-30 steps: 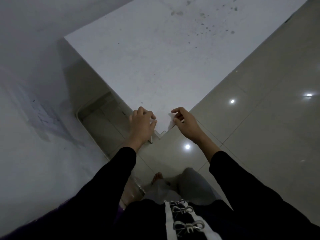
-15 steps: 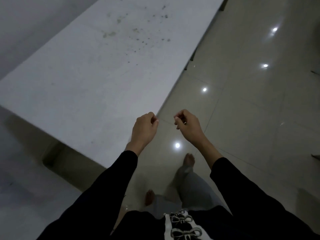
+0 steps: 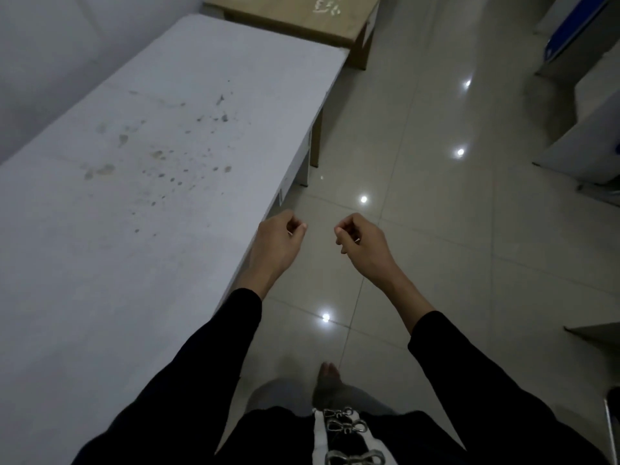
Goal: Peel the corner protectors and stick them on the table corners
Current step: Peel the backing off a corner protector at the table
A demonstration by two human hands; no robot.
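A long white table (image 3: 141, 169) with dark stains runs along the left wall; its far right corner (image 3: 344, 55) looks bare. Both my hands hang in the air over the floor, just right of the table's long edge. My left hand (image 3: 276, 245) has its fingers curled in, and I see nothing in it. The thumb and forefinger of my right hand (image 3: 360, 245) pinch together on what looks like a thin pale sliver of backing film, too small to make out clearly. Several small pale pieces (image 3: 327, 8) lie on the brown table beyond.
A brown wooden table (image 3: 302, 18) butts against the white table's far end. Glossy floor tiles (image 3: 436, 229) stretch to the right, bordered by grey and blue furniture (image 3: 583, 105) at the right edge. A wall (image 3: 50, 62) runs along the left. My bare foot (image 3: 330, 370) is below.
The view has swung from the near table corner to look along the table's length. Both hands left the corner and now hover over the floor beside the long edge, fingers still curled.
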